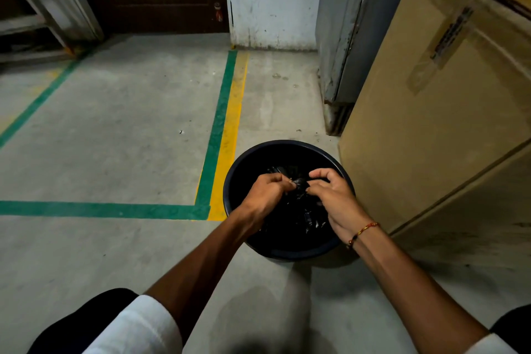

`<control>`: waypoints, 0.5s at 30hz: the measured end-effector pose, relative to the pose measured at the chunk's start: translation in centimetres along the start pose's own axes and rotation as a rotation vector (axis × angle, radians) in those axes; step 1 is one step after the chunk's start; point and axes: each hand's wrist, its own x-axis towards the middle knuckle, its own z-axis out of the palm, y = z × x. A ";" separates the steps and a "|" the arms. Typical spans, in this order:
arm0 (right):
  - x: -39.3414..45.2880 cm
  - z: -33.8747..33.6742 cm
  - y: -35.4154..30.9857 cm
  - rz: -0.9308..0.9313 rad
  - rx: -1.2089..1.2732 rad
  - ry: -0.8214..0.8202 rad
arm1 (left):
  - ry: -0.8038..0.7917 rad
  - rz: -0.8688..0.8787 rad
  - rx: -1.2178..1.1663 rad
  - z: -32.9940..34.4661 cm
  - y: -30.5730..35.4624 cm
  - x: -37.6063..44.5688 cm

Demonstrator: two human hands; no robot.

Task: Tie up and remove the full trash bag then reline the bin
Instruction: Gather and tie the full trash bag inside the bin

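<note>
A concrete floor (129,135) marked with green and yellow tape lines (222,135) spreads below a large cardboard box (431,123) standing at the right. Just beside the box sits a round dark bin (238,167), on the floor right of the tape. Inside it lies the black trash bag (298,210), its gathered top bunched at the middle. The left hand (263,195) has its grip pinching the bag's gathered plastic; the right hand (334,195), a red thread bracelet (363,231) on its wrist, pinches the same bunch from the other side.
</note>
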 end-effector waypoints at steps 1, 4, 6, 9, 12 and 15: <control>0.0 -0.1 -0.1 0.001 0.015 -0.012 | 0.017 0.013 0.034 0.1 -0.1 0.1; 0.1 -0.1 0.0 0.003 0.076 -0.066 | 0.047 0.063 0.124 0.2 -0.5 0.6; 0.2 -0.3 0.0 0.012 0.087 -0.081 | 0.057 0.114 0.161 0.3 -0.8 0.8; 0.4 -0.7 0.1 0.017 0.072 -0.049 | 0.119 0.205 0.210 0.2 -0.7 0.3; 0.4 -0.7 0.1 0.028 0.073 -0.005 | 0.140 0.304 0.347 -0.1 -0.2 -0.3; 0.3 -0.8 0.0 0.036 0.078 0.001 | 0.111 0.382 0.496 -0.1 0.4 -1.3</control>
